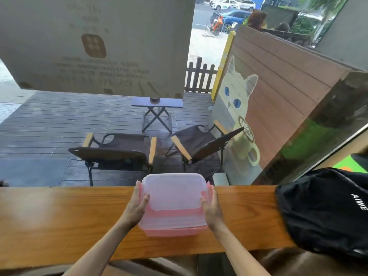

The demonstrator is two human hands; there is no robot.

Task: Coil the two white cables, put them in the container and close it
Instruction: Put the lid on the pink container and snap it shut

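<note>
A pink translucent plastic container (172,222) with a clear lid (173,191) on top stands on the wooden counter (59,220), in the middle of the view. My left hand (137,204) presses against its left side, with the thumb over the lid's edge. My right hand (212,206) holds the right side in the same way. No white cable shows anywhere; the container's cloudy walls hide whatever is inside.
A black bag (322,210) lies on the counter's right end, close to the container. Behind the counter is a window onto a deck with two folding chairs (119,148) and a small table (157,103).
</note>
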